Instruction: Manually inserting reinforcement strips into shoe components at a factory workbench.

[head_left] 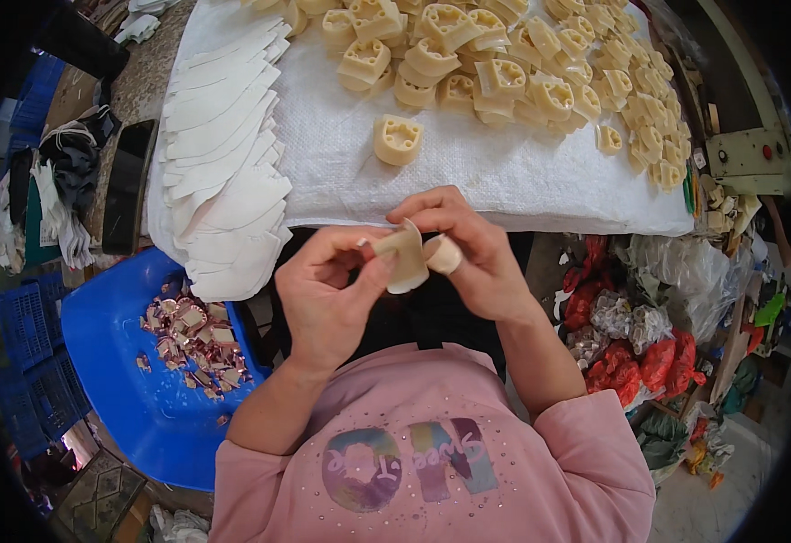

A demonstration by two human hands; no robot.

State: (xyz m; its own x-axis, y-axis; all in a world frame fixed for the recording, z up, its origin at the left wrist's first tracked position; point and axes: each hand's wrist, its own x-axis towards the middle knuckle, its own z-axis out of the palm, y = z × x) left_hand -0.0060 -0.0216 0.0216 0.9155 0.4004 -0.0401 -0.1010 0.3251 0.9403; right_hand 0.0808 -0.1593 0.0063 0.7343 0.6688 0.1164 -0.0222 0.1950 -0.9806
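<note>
In front of my chest, my left hand point(327, 281) pinches a curved cream-white cut piece point(406, 261) between thumb and fingers. My right hand point(472, 244) closes on the upper right edge of the same piece. A small pale round shape point(442, 254) shows at my right thumb; whether it is a thumb cover or a separate part, I cannot tell. Beyond my hands, one cream plastic block with a hollowed top point(398, 140) stands apart on the white-covered table point(332, 181). A big heap of similar blocks point(504, 77) lies behind it.
Overlapping white cut pieces point(223, 172) run down the table's left side. A dark phone point(129, 185) lies left of them. Below, a blue basin point(133, 416) holds shiny pinkish parts point(198, 339). Red and clear plastic bags point(626, 362) are piled at the right.
</note>
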